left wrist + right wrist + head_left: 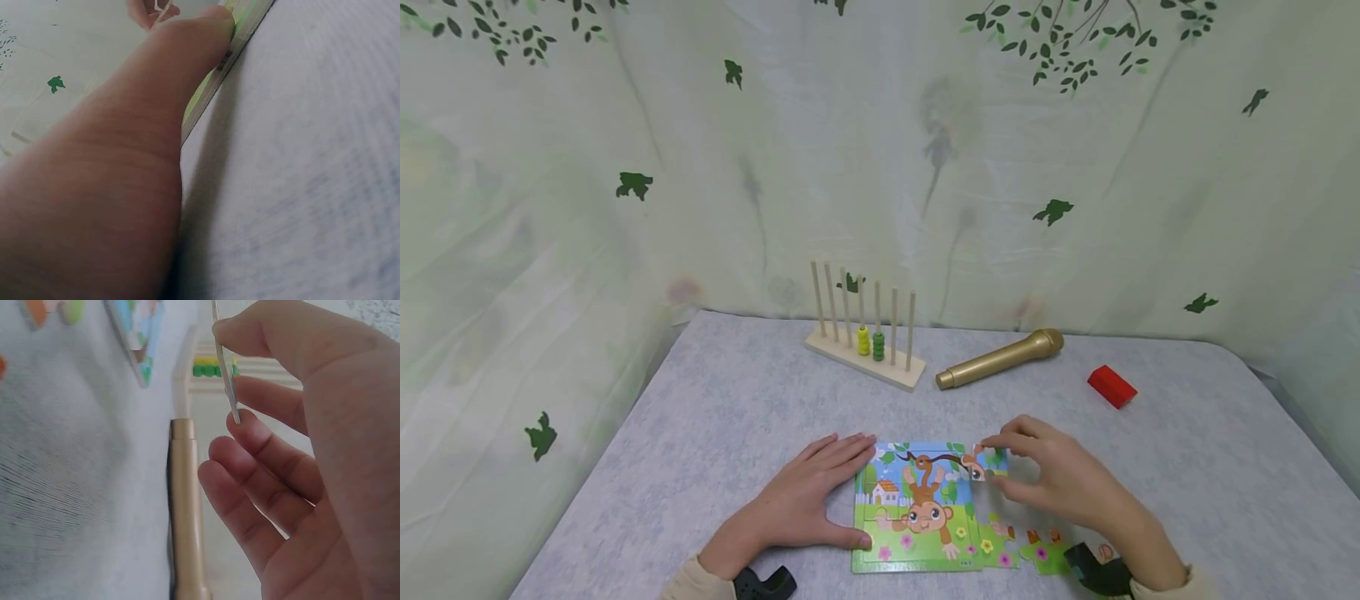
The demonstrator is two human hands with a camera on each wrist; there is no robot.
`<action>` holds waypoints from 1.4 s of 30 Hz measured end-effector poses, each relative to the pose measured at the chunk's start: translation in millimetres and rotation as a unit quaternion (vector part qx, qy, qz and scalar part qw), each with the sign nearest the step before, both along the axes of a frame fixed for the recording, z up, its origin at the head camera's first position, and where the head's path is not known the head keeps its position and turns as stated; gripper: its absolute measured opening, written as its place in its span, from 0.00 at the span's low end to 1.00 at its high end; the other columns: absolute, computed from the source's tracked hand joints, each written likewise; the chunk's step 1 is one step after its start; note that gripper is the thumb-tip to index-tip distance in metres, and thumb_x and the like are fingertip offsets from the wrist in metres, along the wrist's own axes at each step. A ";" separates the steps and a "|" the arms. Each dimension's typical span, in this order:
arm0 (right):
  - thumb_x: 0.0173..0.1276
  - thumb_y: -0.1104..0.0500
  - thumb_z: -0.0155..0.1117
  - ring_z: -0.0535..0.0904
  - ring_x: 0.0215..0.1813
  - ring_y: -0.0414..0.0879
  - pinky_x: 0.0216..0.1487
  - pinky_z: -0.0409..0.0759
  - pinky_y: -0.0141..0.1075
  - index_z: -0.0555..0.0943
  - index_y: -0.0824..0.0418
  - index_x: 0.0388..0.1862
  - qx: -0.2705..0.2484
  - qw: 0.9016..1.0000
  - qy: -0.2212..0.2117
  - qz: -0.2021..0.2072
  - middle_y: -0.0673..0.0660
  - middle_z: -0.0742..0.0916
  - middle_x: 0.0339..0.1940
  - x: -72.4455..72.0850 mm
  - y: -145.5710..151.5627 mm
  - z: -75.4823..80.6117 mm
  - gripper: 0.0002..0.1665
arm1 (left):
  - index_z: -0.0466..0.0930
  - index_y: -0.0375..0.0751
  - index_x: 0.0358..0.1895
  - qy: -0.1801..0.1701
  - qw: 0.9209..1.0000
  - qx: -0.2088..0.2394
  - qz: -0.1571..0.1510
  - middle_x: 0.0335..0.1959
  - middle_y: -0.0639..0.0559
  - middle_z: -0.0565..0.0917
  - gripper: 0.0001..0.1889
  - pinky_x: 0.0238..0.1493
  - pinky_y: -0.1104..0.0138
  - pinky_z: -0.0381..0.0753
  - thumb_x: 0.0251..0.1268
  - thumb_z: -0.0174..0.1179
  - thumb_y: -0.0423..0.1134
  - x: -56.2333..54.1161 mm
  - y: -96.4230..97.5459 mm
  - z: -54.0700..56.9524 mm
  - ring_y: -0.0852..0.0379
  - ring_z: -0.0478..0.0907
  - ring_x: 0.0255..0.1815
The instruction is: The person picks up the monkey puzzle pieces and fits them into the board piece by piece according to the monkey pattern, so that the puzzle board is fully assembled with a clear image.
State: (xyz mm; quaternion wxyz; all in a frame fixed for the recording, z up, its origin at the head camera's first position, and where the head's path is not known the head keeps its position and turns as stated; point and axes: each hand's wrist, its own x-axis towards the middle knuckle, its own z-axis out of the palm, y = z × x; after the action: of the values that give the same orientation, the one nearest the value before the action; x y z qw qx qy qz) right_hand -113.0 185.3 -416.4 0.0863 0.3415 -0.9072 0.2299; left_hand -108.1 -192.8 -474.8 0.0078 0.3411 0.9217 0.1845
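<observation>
A square monkey puzzle [917, 508] lies flat at the front middle of the table in the head view. My left hand [808, 496] rests along its left edge, fingers extended and thumb at the lower left corner. My right hand [1060, 471] pinches a puzzle piece [988, 462] above the upper right edge of the puzzle. In the right wrist view this piece [228, 375] appears edge-on between thumb and fingers. Loose puzzle pieces [1045, 554] lie right of the puzzle, below my right hand, partly hidden by the wrist.
A wooden peg stand [865, 362] with yellow and green beads stands at the back. Right of it lies a gold toy microphone [1000, 360], then a red block [1112, 387]. A leaf-printed curtain [865, 167] hangs behind the table.
</observation>
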 end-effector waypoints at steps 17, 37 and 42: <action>0.65 0.47 0.76 0.77 0.45 0.36 0.46 0.85 0.34 0.87 0.43 0.56 0.030 0.998 -0.049 0.006 0.40 0.82 0.47 5.2 -17.7 -11.5 0.20 | 0.58 0.50 0.83 0.009 1.000 0.000 -0.004 0.84 0.61 0.57 0.59 0.84 0.53 0.50 0.52 0.58 0.83 -0.1 -0.1 -0.2 0.59 0.52 0.84; 0.67 0.44 0.74 0.76 0.45 0.33 0.44 0.83 0.33 0.88 0.41 0.55 0.048 0.998 -0.027 0.040 0.41 0.83 0.48 8.4 -34.7 -24.0 0.18 | 0.59 0.47 0.82 0.021 1.000 0.005 -0.006 0.84 0.59 0.58 0.60 0.84 0.53 0.51 0.52 0.58 0.83 0.5 -0.8 0.8 0.58 0.53 0.84; 0.67 0.43 0.74 0.73 0.43 0.32 0.41 0.80 0.28 0.89 0.40 0.55 0.055 0.997 -0.046 0.041 0.39 0.82 0.47 9.8 -37.8 -25.5 0.18 | 0.59 0.47 0.82 0.020 1.000 0.004 -0.005 0.84 0.59 0.58 0.60 0.84 0.53 0.50 0.52 0.58 0.83 0.5 -0.4 1.0 0.58 0.53 0.84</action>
State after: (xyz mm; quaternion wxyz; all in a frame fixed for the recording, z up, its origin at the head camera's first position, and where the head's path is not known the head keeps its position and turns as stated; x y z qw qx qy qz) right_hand -103.2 147.5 -441.9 0.0164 0.3717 -0.9068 0.1984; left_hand -107.6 -193.3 -473.8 -0.0110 0.3494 0.9192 0.1814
